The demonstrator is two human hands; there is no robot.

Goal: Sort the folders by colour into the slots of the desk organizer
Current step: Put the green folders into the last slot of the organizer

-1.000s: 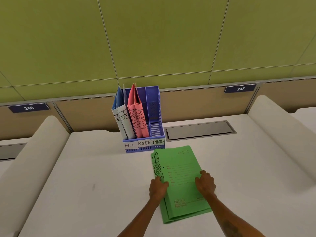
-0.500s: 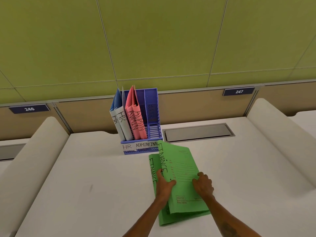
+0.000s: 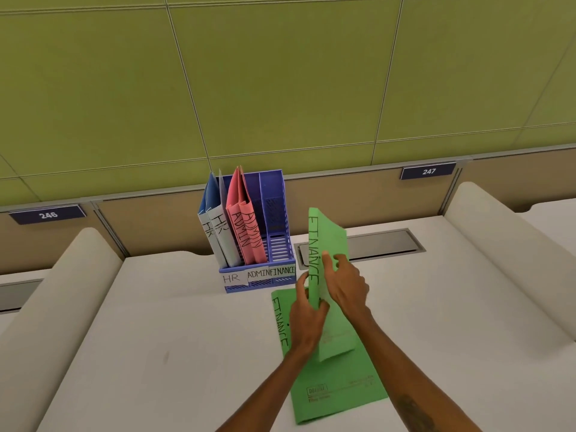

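Observation:
A green folder (image 3: 327, 238) marked FINANCE stands nearly upright above the desk, spine toward me. My left hand (image 3: 307, 319) grips its spine low down and my right hand (image 3: 347, 283) holds its right face. A second green FINANCE folder (image 3: 339, 388) lies flat on the desk beneath them. The blue desk organizer (image 3: 258, 282) sits just left of the raised folder, with slots labelled HR, ADMIN, FINANCE. Two blue-white HR folders (image 3: 218, 235) fill the left slot, two pink ADMIN folders (image 3: 246, 232) the middle. The right FINANCE slot (image 3: 276, 226) holds nothing.
A grey cable hatch (image 3: 380, 244) is set into the white desk (image 3: 156, 338) behind the raised folder. Padded white dividers (image 3: 59, 291) flank the desk on both sides. A green panel wall with seat plates 246 and 247 stands behind.
Both hands lifted the top green folder off the one below and turned it from flat to nearly upright, moving it up and toward the organizer. The lower folder stayed on the desk.

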